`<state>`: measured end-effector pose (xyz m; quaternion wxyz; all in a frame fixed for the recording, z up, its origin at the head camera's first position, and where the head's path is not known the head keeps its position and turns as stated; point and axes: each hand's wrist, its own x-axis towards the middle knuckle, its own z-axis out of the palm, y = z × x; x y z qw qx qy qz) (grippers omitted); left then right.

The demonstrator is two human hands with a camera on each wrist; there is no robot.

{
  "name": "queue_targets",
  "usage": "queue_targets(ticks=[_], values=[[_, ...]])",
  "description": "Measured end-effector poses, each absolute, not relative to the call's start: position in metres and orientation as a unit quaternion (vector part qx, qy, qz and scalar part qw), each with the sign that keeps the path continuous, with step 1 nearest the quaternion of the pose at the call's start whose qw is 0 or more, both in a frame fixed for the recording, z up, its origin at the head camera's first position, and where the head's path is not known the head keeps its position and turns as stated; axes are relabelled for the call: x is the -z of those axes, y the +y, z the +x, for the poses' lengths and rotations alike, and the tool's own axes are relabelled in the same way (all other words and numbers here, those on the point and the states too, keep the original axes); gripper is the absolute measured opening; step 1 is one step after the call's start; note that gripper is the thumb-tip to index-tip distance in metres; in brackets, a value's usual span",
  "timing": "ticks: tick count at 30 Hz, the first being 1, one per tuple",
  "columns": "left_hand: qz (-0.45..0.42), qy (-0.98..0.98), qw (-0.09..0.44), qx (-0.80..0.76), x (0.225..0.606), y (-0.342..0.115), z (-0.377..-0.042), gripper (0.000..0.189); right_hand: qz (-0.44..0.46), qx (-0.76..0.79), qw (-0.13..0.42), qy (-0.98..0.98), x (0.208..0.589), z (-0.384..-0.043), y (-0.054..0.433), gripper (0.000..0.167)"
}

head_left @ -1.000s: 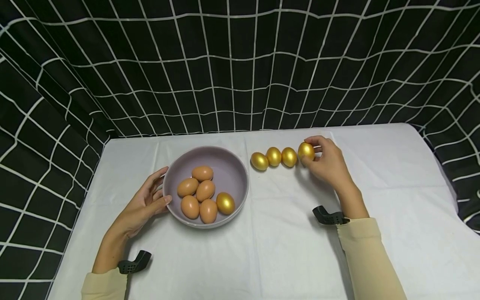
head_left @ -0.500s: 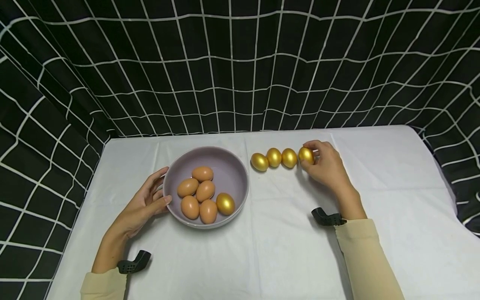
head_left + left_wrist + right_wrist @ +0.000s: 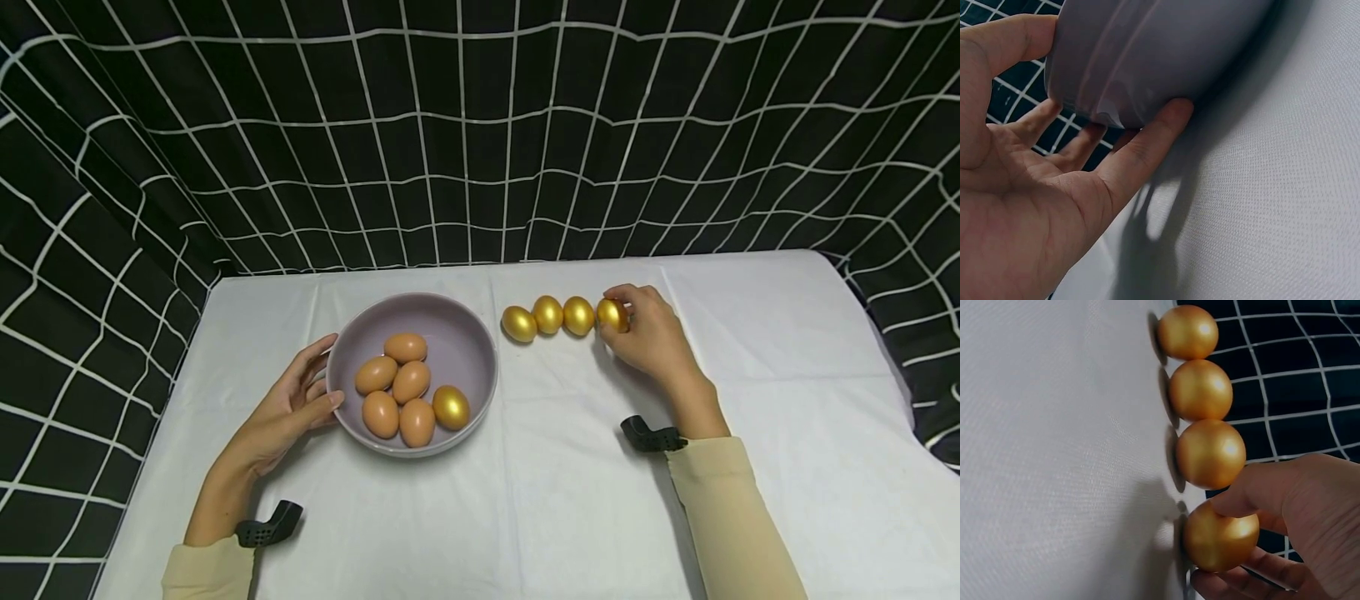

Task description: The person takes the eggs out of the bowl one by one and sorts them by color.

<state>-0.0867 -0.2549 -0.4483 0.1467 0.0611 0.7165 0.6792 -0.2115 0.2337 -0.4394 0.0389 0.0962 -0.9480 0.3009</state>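
My left hand rests against the outer wall of a mauve bowl, fingers spread along its side; the left wrist view shows fingertips touching the wall. Inside the bowl lie several brown eggs and one golden egg. At the back of the table, my right hand holds another golden egg between thumb and fingers, low at the cloth. Three golden eggs stand in a row to its left. A narrow gap parts the held egg from the nearest one.
A white cloth covers the table, its back edge just behind the egg row. Black curtains with a white grid hang behind and at both sides. A dark wrist device sits on each forearm.
My right hand has lowered the golden egg slightly toward the near side, at the right end of the row. The left hand and bowl have stayed in place.
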Motion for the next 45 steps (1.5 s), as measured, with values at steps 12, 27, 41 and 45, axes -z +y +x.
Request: queue_targets(ticks=[12,27,41,45], values=[[0.062,0.716,0.146,-0.68,0.447,-0.254,-0.086,0.081,0.078,-0.287,0.019,-0.955,0.43,-0.207,0.229,0.052],[0.061,0.713,0.146,-0.683,0.447,-0.254,-0.086,0.081,0.089,-0.307,0.054,-0.946,0.423,-0.204,0.219,0.048],[0.063,0.718,0.146,-0.678,0.448,-0.256,-0.088,0.08,0.215,-0.336,0.089,-0.913,0.395,-0.19,0.162,0.038],[0.064,0.716,0.147,-0.679,0.449,-0.255,-0.087,0.08,0.26,-0.334,0.072,-0.903,0.377,-0.183,0.139,0.034]])
